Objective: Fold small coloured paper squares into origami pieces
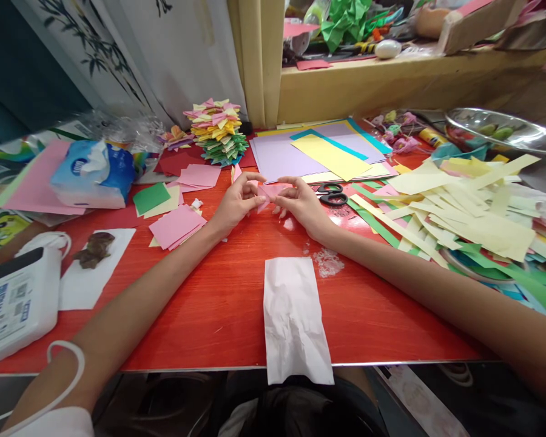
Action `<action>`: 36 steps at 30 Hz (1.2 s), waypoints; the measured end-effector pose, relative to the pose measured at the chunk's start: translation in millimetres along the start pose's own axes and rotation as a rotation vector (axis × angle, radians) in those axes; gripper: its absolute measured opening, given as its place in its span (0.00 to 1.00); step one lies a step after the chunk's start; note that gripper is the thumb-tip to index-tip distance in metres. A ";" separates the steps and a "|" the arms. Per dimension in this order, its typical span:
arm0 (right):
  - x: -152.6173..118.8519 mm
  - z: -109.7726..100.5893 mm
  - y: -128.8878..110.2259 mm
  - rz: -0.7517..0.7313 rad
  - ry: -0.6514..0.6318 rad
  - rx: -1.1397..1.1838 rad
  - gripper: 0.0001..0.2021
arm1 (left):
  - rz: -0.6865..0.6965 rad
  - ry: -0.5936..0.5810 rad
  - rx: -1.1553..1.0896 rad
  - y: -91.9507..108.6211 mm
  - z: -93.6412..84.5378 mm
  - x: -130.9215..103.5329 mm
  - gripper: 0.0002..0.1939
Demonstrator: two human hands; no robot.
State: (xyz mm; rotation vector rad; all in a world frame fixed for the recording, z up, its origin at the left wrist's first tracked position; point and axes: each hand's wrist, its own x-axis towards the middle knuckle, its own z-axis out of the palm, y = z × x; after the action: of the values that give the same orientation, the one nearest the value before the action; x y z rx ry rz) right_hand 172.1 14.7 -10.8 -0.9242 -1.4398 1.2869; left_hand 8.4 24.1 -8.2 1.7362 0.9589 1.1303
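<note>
Between both hands, just above the red table, is a small folded piece of pink paper (270,190). My left hand (239,203) pinches its left side, and my right hand (299,205) grips its right side with the fingertips. Part of the paper is covered by the fingers. Behind my left hand a pink paper point shows. Stacks of pink paper squares (175,227) lie to the left of that hand. Black-handled scissors (333,195) rest beside my right hand. Farther back stands a tower of folded paper pieces (219,135) in pink, yellow, green and blue.
A white paper sheet (295,315) overhangs the front edge of the red table (195,321). Cut paper strips (473,206) pile up on the right, near a metal bowl (505,128). A tissue pack (93,173) and a white box (20,303) sit left. Coloured sheets (286,155) lie behind.
</note>
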 end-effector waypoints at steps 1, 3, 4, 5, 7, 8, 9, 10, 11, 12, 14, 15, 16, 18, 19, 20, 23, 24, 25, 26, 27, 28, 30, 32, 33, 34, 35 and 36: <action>0.2 -0.2 -0.3 0.003 -0.020 -0.004 0.15 | -0.011 -0.008 -0.013 0.3 0.2 -0.3 0.16; 0.1 -0.7 -1.0 0.001 -0.047 -0.028 0.10 | -0.031 -0.025 -0.035 0.7 0.5 -0.6 0.17; 0.0 -1.0 -1.3 -0.004 -0.050 -0.044 0.08 | -0.039 -0.030 -0.043 0.7 0.6 -0.7 0.17; -0.3 -1.3 -1.5 -0.010 -0.050 -0.060 0.07 | -0.044 -0.033 -0.049 0.9 0.7 -0.8 0.17; -0.8 -2.0 -1.8 -0.021 -0.054 -0.080 0.08 | -0.049 -0.047 -0.056 1.6 0.8 -1.1 0.18; -1.1 -2.3 -1.7 -0.025 -0.058 -0.085 0.08 | -0.050 -0.058 -0.056 2.3 1.1 -1.3 0.19; -1.2 -2.5 -1.5 -0.029 -0.060 -0.087 0.08 | -0.051 -0.069 -0.054 3.4 1.4 -1.7 0.19; -1.3 -2.6 -1.1 -0.033 -0.059 -0.090 0.08 | -0.051 -0.079 -0.050 4.7 1.9 -2.0 0.20; -1.2 -2.7 -0.7 -0.036 -0.056 -0.093 0.08 | -0.053 -0.089 -0.045 6.1 2.5 -2.5 0.20; -1.1 -2.7 -0.3 -0.037 -0.051 -0.094 0.07 | -0.056 -0.097 -0.040 7.7 3.2 -2.9 0.19; -0.8 -2.5 0.6 -0.036 -0.045 -0.085 0.07 | -0.060 -0.105 -0.034 10.2 4.4 -3.7 0.17; -0.6 -2.4 0.9 -0.035 -0.042 -0.076 0.07 | -0.061 -0.105 -0.034 11.1 4.8 -3.9 0.16; -0.5 -2.4 1.1 -0.034 -0.041 -0.071 0.07 | -0.061 -0.101 -0.033 11.6 5.2 -4.1 0.16; -0.5 -2.6 1.3 -0.028 -0.044 -0.075 0.08 | -0.055 -0.074 -0.029 11.5 5.4 -4.3 0.15; -0.7 -2.8 1.3 -0.024 -0.048 -0.084 0.10 | -0.051 -0.056 -0.026 11.2 5.3 -4.4 0.15; -0.9 -3.1 1.2 -0.020 -0.052 -0.096 0.11 | -0.045 -0.039 -0.022 10.9 5.3 -4.4 0.15; -1.7 -4.1 0.7 -0.023 -0.051 -0.121 0.14 | -0.028 -0.012 -0.011 10.6 5.6 -4.5 0.15; -1.9 -4.3 0.4 -0.026 -0.050 -0.125 0.15 | -0.023 -0.011 -0.007 10.6 5.8 -4.6 0.15; -2.0 -4.5 0.1 -0.029 -0.050 -0.128 0.15 | -0.016 -0.011 -0.002 10.6 6.0 -4.7 0.15; -2.0 -4.6 -0.2 -0.033 -0.052 -0.129 0.15 | -0.009 -0.010 0.004 10.5 6.2 -4.8 0.15; -1.9 -4.7 -0.5 -0.037 -0.054 -0.129 0.15 | -0.002 -0.009 0.012 10.3 6.3 -4.9 0.15; -1.8 -4.7 -0.7 -0.041 -0.056 -0.125 0.14 | 0.007 -0.013 0.022 9.8 6.3 -5.0 0.15; -1.5 -4.5 -1.0 -0.052 -0.051 -0.113 0.12 | 0.030 -0.027 0.054 8.7 6.1 -5.2 0.15; -1.3 -4.3 -0.8 -0.060 -0.042 -0.101 0.10 | 0.065 -0.033 0.126 8.1 5.6 -5.5 0.16; -1.3 -4.2 -0.5 -0.061 -0.036 -0.100 0.09 | 0.087 -0.026 0.180 8.2 5.4 -5.7 0.16; -1.3 -4.2 -0.2 -0.058 -0.028 -0.100 0.08 | 0.110 -0.011 0.242 8.6 5.1 -6.0 0.16; -1.3 -4.3 0.1 -0.052 -0.018 -0.101 0.08 | 0.133 0.006 0.304 9.2 4.9 -6.2 0.17; -1.2 -4.5 0.4 -0.043 -0.009 -0.101 0.08 | 0.157 0.023 0.356 9.8 4.7 -6.3 0.18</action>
State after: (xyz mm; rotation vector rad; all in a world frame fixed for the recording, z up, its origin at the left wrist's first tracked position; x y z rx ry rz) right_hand 176.7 14.7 -11.5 -0.9495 -1.5353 1.1968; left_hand 12.4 13.8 -2.3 2.1183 1.1057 1.1306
